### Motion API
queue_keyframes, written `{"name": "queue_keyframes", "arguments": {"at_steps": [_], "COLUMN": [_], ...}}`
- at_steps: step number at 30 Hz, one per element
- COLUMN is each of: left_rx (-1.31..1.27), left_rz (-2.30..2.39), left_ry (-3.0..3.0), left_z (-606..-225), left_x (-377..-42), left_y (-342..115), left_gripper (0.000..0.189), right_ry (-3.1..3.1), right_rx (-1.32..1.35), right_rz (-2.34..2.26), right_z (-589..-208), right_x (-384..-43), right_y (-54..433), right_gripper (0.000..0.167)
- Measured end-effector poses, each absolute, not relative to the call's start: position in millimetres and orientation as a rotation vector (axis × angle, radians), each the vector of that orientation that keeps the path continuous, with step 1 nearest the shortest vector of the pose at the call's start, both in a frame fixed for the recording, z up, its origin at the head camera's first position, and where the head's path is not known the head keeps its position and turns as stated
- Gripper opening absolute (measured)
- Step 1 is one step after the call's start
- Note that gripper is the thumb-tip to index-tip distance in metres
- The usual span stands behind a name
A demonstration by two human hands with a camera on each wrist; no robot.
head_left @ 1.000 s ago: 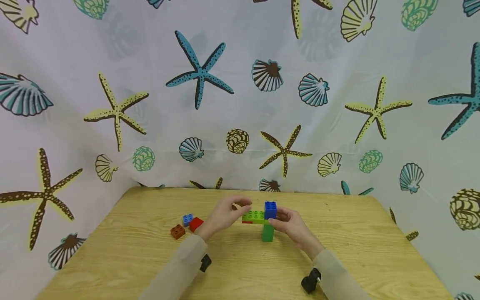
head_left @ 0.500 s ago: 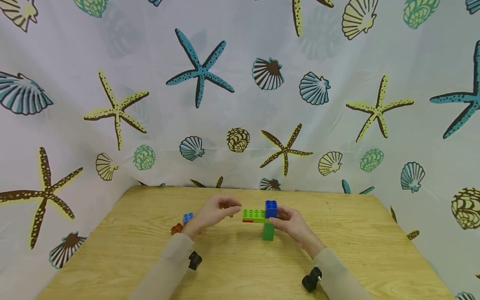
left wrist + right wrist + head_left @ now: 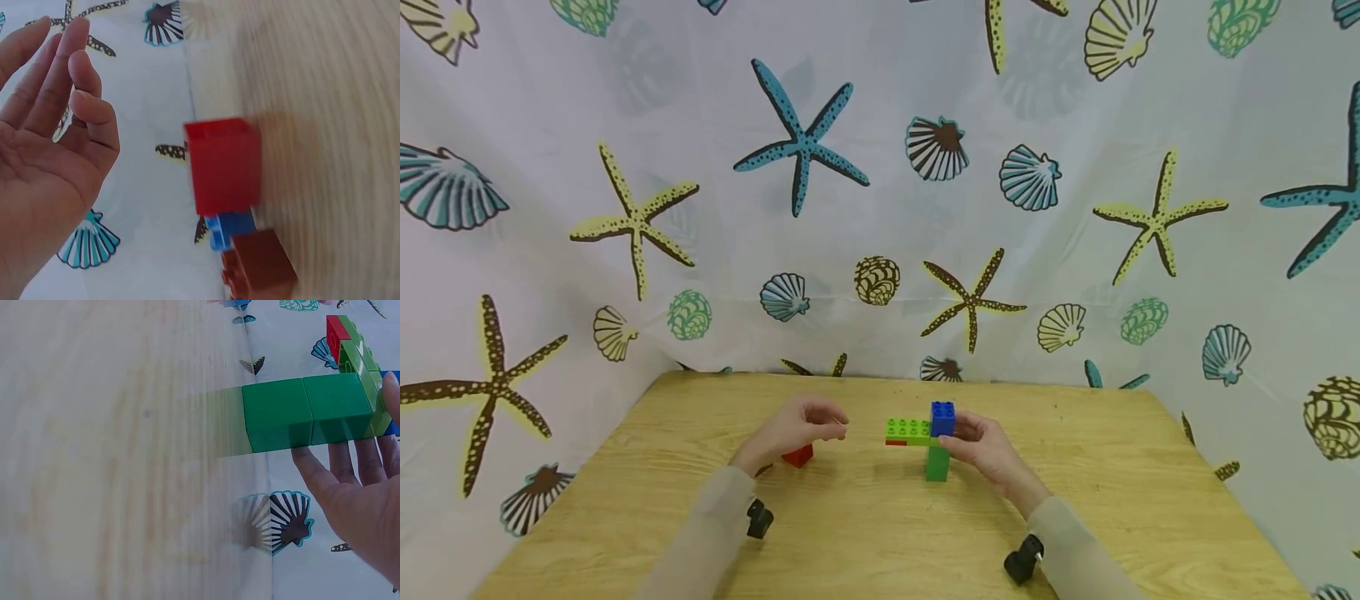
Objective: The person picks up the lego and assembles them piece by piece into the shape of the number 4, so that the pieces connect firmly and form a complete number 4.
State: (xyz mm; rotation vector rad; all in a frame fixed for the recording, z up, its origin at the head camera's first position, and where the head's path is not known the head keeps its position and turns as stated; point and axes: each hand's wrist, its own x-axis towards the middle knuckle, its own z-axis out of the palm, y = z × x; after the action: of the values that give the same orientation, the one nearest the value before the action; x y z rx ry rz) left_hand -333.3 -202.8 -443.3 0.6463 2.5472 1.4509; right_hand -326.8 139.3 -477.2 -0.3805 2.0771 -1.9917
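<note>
My right hand (image 3: 988,450) holds a structure of toy building bricks at its upper right, thumb in front and fingers along the far side. Two dark green bricks (image 3: 306,412) form its upright column on the table. Across the top lies a long lime green brick (image 3: 907,431), overhanging to the left. A blue brick (image 3: 942,419) sits on its right end, and a red piece (image 3: 337,334) is fixed under its left end. My left hand (image 3: 797,429) hovers empty, fingers loosely bent, above and beside a loose red brick (image 3: 798,455).
Near the red brick, the left wrist view shows a small blue brick (image 3: 231,230) and a brown brick (image 3: 265,269) on the table. In the head view my left hand and wrist mostly hide them. A patterned curtain (image 3: 880,208) hangs behind the wooden table (image 3: 880,533).
My left hand has drawn away leftward from the lime green brick's end to over the loose bricks. The right hand and the structure stay where they were.
</note>
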Motion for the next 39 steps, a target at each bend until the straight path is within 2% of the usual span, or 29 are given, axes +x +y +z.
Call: {"name": "queue_keyframes", "arguments": {"at_steps": [19, 26, 39], "left_rx": [0.632, 0.499, 0.486], "left_rz": [1.257, 1.205, 1.165], "left_ry": [2.652, 2.688, 2.704], "left_z": [-459.4, -460.4, -468.0], "left_x": [-336.5, -335.7, -339.2], "left_y": [-252.3, -257.0, -253.0], "left_gripper": [0.037, 0.040, 0.041], "right_ry": [2.084, 2.078, 2.064], "right_rx": [-0.375, -0.407, -0.416], "right_rz": [-1.983, -1.976, -1.980], "right_z": [-477.3, -476.1, -473.9], "right_x": [-327.1, -326.8, -326.1], "right_y": [138.9, 141.2, 143.1], "right_gripper": [0.060, 0.058, 0.061]}}
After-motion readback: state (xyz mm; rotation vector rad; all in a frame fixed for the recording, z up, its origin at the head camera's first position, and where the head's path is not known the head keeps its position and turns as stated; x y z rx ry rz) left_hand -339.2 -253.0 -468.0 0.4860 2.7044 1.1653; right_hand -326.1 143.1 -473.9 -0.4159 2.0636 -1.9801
